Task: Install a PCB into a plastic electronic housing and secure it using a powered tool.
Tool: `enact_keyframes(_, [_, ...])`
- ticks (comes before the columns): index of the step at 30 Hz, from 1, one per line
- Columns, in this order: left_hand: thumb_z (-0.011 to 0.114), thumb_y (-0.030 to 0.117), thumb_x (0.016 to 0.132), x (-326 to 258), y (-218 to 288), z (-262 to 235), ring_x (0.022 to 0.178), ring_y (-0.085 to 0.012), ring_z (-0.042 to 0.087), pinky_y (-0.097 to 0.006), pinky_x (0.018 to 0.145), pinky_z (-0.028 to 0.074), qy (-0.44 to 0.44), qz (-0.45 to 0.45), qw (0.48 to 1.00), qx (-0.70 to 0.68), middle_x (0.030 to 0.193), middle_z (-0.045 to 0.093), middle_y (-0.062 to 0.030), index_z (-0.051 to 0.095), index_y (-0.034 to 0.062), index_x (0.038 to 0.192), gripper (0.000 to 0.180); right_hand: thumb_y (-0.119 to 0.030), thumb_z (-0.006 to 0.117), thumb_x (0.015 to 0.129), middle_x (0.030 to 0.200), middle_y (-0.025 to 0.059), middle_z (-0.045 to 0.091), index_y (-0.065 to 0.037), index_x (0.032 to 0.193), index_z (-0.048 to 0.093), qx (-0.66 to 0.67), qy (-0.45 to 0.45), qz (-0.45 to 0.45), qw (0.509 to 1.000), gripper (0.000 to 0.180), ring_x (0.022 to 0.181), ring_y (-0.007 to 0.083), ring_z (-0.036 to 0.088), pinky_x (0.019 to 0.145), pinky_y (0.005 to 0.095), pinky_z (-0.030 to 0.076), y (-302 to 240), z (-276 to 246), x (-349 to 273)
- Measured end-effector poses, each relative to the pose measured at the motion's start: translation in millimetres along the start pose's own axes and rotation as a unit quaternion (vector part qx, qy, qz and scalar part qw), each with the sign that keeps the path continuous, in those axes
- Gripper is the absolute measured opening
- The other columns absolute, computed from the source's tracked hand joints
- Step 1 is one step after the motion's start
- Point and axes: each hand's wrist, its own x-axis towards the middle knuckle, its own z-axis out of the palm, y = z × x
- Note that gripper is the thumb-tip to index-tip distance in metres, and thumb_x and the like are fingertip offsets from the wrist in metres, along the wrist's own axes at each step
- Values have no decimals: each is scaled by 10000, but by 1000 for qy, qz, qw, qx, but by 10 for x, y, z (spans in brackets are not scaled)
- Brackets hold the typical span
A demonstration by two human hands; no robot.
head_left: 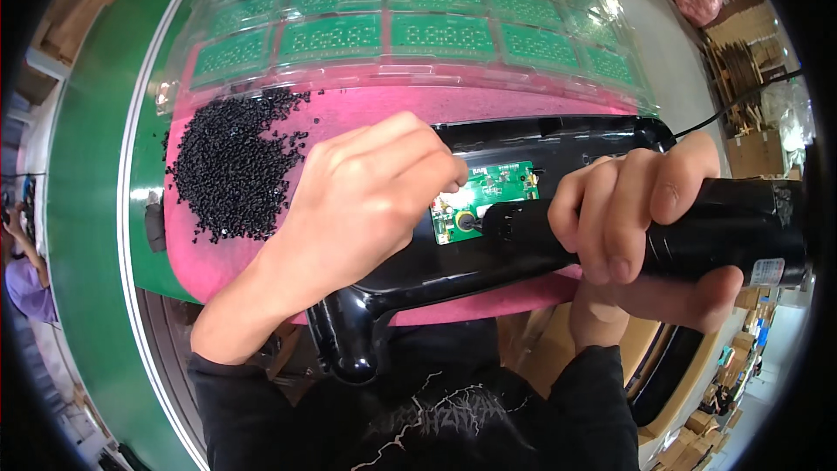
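Observation:
My right hand (636, 209) is wrapped round a thick black electric screwdriver (741, 222), held almost level. The screwdriver's tip meets a small green circuit board (506, 185) near a round, yellow-rimmed part at its lower left. That board lies inside a glossy black plastic housing (418, 277), whose handle-like end points toward me. My left hand (375, 187) is closed, its fingers bent together over the board's upper left corner. Whatever its fingertips hold, if anything, is hidden behind the hand.
A heap of small black screws (231, 166) lies left on the pink mat (366, 105). Clear plastic trays of green circuit boards (440, 35) stand at the back. A black cable (732, 103) runs off right. Cardboard boxes (754, 155) stand at the right; another person (30, 283) is far left.

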Motion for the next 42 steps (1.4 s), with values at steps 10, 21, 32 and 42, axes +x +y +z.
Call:
enact_keyframes(10, [654, -12, 814, -11, 33, 45, 702, -286, 587, -368, 581, 472, 24, -45, 999, -19, 773, 583, -110, 594, -4, 867, 81, -529, 691, 818, 617, -18, 537, -96, 971, 438, 22, -3, 11, 1000, 525, 449, 94, 482, 465, 256, 429, 97, 117, -7])
enact_keyframes(21, [652, 25, 825, -27, 27, 77, 713, -312, 588, -388, 571, 475, 26, -47, 998, -28, 791, 556, -118, 559, 1, 887, 114, -508, 721, 805, 617, -13, 541, -84, 968, 445, 19, -4, 8, 1000, 531, 448, 100, 496, 448, 254, 417, 140, 167, -23])
enact_keyframes(32, [651, 12, 800, -66, 8, 68, 750, -297, 589, -383, 601, 486, 2, -47, 998, -33, 845, 563, -105, 550, 11, 919, 156, -468, 736, 799, 610, -4, 558, -76, 947, 450, 25, -14, -2, 1000, 507, 451, 103, 520, 429, 259, 412, 165, 183, -16])
enact_keyframes(42, [655, 15, 778, -76, -11, 78, 754, -271, 584, -369, 599, 487, -20, -38, 999, -8, 852, 547, -86, 552, 15, 896, 157, -452, 738, 800, 605, -6, 557, -80, 944, 449, 16, -23, 4, 1000, 492, 441, 104, 511, 431, 262, 419, 133, 207, -17])
